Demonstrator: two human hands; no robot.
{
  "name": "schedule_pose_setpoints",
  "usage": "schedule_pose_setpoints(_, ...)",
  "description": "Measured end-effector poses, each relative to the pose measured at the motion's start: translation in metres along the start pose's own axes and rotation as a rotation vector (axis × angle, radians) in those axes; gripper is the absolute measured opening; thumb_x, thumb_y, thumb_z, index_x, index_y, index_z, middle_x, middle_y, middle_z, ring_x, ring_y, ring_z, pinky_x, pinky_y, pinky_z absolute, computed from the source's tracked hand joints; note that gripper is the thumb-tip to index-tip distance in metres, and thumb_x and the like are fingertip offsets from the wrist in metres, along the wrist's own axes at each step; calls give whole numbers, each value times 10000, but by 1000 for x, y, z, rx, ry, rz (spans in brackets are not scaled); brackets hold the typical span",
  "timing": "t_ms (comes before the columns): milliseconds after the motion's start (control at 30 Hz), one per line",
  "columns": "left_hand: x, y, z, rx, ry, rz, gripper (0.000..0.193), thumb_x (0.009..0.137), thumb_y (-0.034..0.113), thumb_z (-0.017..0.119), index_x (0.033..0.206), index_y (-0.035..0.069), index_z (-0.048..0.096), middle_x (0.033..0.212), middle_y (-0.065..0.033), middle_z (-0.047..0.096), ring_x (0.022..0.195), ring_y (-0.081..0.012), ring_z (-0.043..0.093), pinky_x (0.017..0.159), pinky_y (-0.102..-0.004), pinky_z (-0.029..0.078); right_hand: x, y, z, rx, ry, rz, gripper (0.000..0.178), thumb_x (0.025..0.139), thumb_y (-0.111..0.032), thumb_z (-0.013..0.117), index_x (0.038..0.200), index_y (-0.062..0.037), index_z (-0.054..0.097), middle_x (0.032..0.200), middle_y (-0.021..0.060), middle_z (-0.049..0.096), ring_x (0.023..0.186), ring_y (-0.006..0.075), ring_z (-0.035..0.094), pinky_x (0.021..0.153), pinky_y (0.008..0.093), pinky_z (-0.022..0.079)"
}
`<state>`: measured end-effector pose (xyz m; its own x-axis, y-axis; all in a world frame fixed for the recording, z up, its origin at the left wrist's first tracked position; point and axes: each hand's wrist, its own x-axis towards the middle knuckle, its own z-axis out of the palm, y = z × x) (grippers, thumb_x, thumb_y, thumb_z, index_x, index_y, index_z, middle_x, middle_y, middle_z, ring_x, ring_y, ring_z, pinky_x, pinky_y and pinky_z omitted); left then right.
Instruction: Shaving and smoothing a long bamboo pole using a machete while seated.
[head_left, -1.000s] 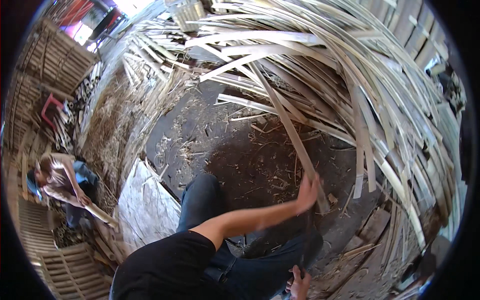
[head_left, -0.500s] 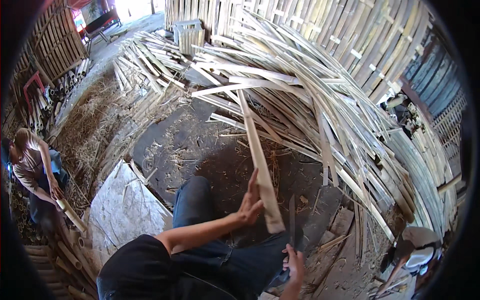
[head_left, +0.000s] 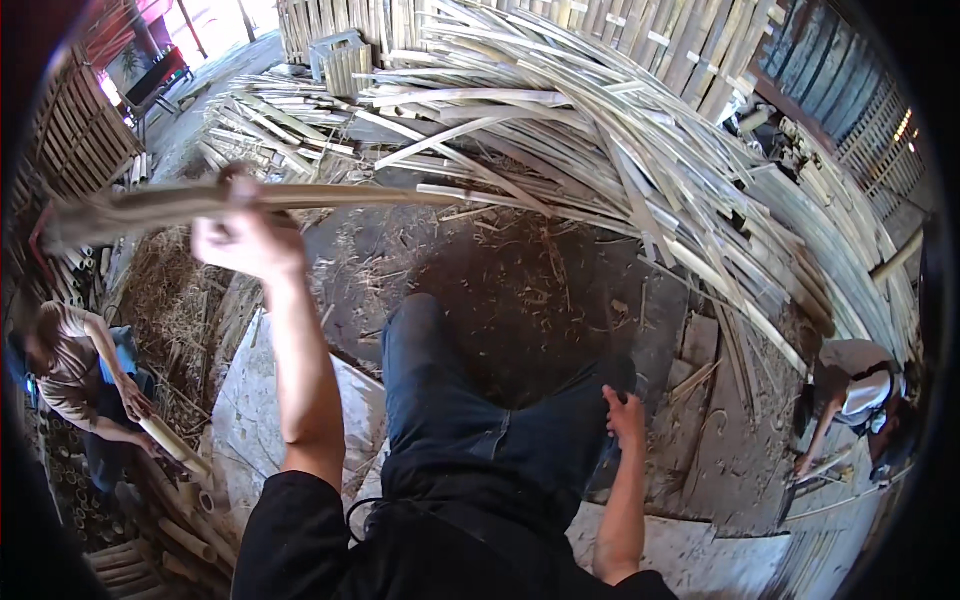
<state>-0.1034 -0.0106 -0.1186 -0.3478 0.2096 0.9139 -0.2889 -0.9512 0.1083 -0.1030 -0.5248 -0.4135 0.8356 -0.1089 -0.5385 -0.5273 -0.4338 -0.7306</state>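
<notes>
My left hand [head_left: 250, 235] is raised at the left with its fingers closed around a long split bamboo strip [head_left: 340, 195]. The strip lies nearly level across the upper left; its left end is smeared by motion. Down by my right knee, my right hand [head_left: 626, 418] is closed on a long-bladed knife. The blade is hard to make out against the dark ground, and the handle is mostly hidden by the fingers.
A big heap of split bamboo strips [head_left: 640, 150] lies ahead and to the right, against a woven bamboo wall [head_left: 640, 40]. A pale board [head_left: 250, 400] is beside my left leg. One person [head_left: 80, 370] works at left with a bamboo piece, another [head_left: 850, 390] at right.
My left hand has swung up and left, carrying the bamboo strip from upright before me to nearly level. My right hand has moved slightly up and right. The view has shifted.
</notes>
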Motion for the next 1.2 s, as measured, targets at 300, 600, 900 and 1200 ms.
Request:
schedule_pose_setpoints(300,82,41,-30,-628,31,-813,289,836,283,569,874,-3,580,688,-35,562,446,-91,445,556,-264,422,6,-2,-2,9,-33,50,435,906,-474,696,875,-46,626,576,23,496,416,133,483,395,319,379)
schedule_pose_setpoints(600,73,13,0,-820,-21,-896,444,814,397,554,953,-13,653,661,-62,611,485,-183,570,625,-378,576,4,-7,-3,-76,-10,13,424,905,-437,707,882,-26,609,594,35,524,456,153,530,428,336,423)
schedule_pose_setpoints(900,50,34,96,-498,-432,-638,467,1028,316,341,1059,-29,653,1184,-207,661,1088,-307,655,937,-439,550,-20,-34,30,-232,-83,-194,589,890,-323,678,1353,18,552,1247,307,631,1214,428,588,1039,424,460)
schedule_pose_setpoints(1200,40,49,189,-768,-319,-795,349,1010,356,506,770,134,386,590,25,298,445,-101,265,406,-273,232,-51,-130,55,141,-82,-453,394,975,-364,620,1138,-5,634,785,123,675,714,247,672,672,367,505)
